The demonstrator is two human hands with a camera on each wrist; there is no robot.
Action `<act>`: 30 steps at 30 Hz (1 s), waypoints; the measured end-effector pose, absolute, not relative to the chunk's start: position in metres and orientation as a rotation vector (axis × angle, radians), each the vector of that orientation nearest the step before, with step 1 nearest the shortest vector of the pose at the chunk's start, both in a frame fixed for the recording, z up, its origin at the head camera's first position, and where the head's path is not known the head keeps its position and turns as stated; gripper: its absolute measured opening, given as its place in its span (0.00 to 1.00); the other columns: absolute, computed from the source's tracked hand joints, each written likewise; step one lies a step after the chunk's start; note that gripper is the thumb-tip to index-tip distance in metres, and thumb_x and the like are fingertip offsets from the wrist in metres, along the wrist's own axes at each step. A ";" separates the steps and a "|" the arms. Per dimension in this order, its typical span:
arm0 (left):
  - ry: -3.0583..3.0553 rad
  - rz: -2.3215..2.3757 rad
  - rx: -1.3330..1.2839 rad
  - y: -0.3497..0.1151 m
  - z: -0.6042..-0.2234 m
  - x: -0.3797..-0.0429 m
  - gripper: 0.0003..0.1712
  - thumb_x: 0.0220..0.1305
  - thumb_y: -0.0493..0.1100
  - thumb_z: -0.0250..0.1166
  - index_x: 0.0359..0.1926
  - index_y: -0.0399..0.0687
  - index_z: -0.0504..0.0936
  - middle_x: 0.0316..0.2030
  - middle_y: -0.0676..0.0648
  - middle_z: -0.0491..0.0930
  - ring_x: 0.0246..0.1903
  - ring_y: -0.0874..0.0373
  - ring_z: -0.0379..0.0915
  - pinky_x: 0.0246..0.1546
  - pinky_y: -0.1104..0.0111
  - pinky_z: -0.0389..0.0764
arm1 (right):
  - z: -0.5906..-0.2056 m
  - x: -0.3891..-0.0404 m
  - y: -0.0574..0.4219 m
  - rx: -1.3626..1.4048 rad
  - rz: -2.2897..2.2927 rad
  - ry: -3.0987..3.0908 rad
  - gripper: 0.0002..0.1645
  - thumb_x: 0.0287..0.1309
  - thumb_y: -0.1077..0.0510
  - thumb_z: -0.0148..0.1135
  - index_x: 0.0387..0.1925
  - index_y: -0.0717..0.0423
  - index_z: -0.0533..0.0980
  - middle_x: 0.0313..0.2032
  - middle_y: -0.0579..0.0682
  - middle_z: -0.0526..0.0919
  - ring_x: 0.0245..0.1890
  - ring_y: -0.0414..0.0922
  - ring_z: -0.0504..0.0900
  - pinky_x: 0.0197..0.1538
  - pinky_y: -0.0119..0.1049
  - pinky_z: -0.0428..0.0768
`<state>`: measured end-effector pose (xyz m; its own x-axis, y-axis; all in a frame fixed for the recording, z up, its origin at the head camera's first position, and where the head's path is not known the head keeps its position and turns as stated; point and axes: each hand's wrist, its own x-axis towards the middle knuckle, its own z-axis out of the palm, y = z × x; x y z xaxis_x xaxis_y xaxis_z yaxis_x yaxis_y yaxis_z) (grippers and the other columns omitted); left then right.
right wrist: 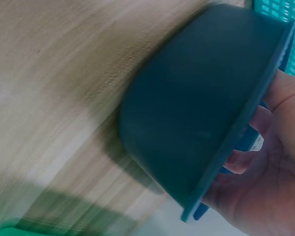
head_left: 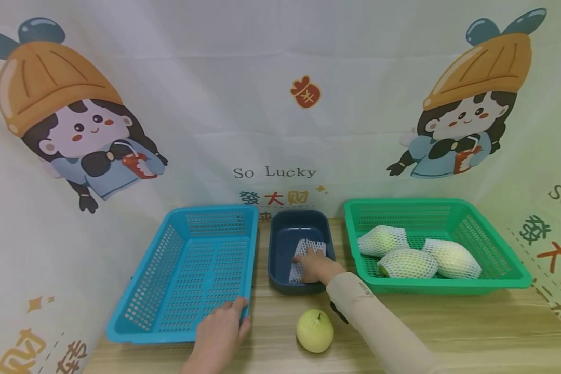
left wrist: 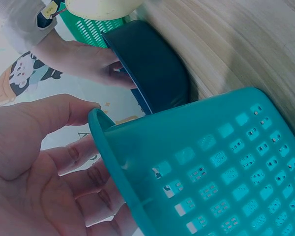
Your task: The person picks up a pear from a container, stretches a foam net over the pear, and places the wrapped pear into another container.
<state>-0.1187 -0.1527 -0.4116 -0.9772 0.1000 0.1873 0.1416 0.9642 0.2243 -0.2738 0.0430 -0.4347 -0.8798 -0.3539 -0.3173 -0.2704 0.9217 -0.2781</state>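
Observation:
My left hand [head_left: 221, 332] holds the rim of a blue plastic basket [head_left: 254, 249] at its near right corner. In the left wrist view the thumb lies against the rim, and the other fingers bend past it. My right hand [head_left: 319, 266] reaches down into a small dark blue basin [head_left: 280, 228], on a white foam fruit net [head_left: 295, 272]. The basin wall [right wrist: 196, 103] hides those fingertips in the right wrist view, so whether they pinch the net cannot be told. A bare yellow-green pear [head_left: 315, 331] rests on the table in front of the basin.
At the right stands a green basket [head_left: 425, 283] with three pale fruits [head_left: 409, 263] in white foam nets. A printed cloth [head_left: 205, 93] hangs behind the containers and spreads along both sides. Wood-grained table surface [head_left: 271, 348] lies around the pear.

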 end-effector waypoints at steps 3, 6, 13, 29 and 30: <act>-2.939 -0.350 -0.183 -0.153 -0.412 -0.118 0.15 0.55 0.44 0.65 0.44 0.47 0.78 0.33 0.42 0.82 0.28 0.44 0.78 0.18 0.57 0.75 | -0.438 -0.275 0.043 -0.412 -0.307 2.701 0.27 0.56 0.59 0.60 0.59 0.43 0.71 0.65 0.61 0.60 0.66 0.64 0.57 0.60 0.63 0.63; -2.938 -0.345 -0.182 -0.153 -0.411 -0.118 0.15 0.55 0.44 0.65 0.44 0.47 0.78 0.33 0.42 0.82 0.29 0.44 0.79 0.18 0.57 0.75 | -0.439 -0.276 0.043 -0.398 -0.276 2.694 0.26 0.58 0.61 0.57 0.58 0.42 0.71 0.64 0.60 0.62 0.64 0.62 0.60 0.59 0.62 0.65; -2.941 -0.349 -0.184 -0.153 -0.411 -0.118 0.15 0.55 0.44 0.65 0.44 0.46 0.78 0.34 0.41 0.82 0.30 0.43 0.79 0.19 0.56 0.76 | -0.441 -0.280 0.046 -0.474 -0.303 2.755 0.19 0.59 0.67 0.53 0.51 0.52 0.76 0.54 0.59 0.74 0.55 0.56 0.72 0.54 0.51 0.73; -2.929 -0.354 -0.189 -0.152 -0.409 -0.118 0.15 0.54 0.43 0.65 0.44 0.47 0.78 0.34 0.41 0.82 0.30 0.43 0.79 0.20 0.55 0.76 | -0.423 -0.287 0.059 -0.541 -0.344 2.981 0.07 0.57 0.68 0.56 0.36 0.58 0.78 0.37 0.55 0.79 0.39 0.51 0.79 0.42 0.42 0.78; -2.930 -0.354 -0.189 -0.152 -0.410 -0.118 0.15 0.54 0.43 0.65 0.44 0.47 0.78 0.34 0.41 0.82 0.30 0.43 0.79 0.20 0.55 0.76 | -0.421 -0.286 0.060 -0.551 -0.340 2.992 0.07 0.57 0.68 0.56 0.36 0.58 0.77 0.37 0.55 0.79 0.38 0.51 0.79 0.41 0.42 0.78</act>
